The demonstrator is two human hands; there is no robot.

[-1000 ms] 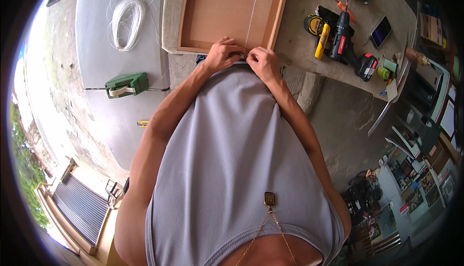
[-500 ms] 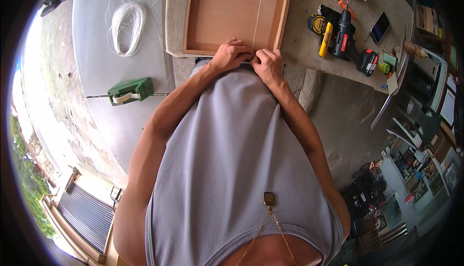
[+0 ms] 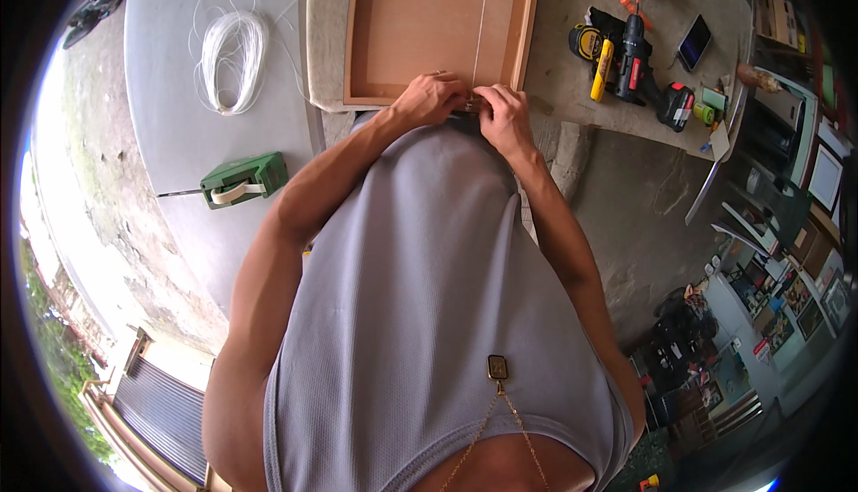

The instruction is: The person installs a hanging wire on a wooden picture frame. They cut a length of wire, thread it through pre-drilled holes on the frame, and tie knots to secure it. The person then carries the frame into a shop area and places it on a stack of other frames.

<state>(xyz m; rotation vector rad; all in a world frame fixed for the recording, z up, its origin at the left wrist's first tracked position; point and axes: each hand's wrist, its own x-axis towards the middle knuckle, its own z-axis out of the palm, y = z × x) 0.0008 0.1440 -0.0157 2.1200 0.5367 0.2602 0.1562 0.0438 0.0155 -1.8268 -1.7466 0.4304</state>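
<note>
A shallow wooden tray-like frame lies at the far middle, its near edge close to my body. A thin white string is stretched down its length to the near edge. My left hand rests over that edge, fingers closed at the string's near end. Beside it on the right, my right hand pinches at the same spot with thumb and forefinger together. The fingertips almost meet, and a tiny fitting there is too small and covered to make out. The exact grip on the string is partly hidden.
A loose coil of white string and a green case with a pale handle lie on the grey surface at left. At right are a cordless drill, tape measure, yellow utility knife and phone.
My right hand has shifted slightly right and down, its fingers turning a little. The left hand stays at the tray edge. The whole view has tilted slightly.
</note>
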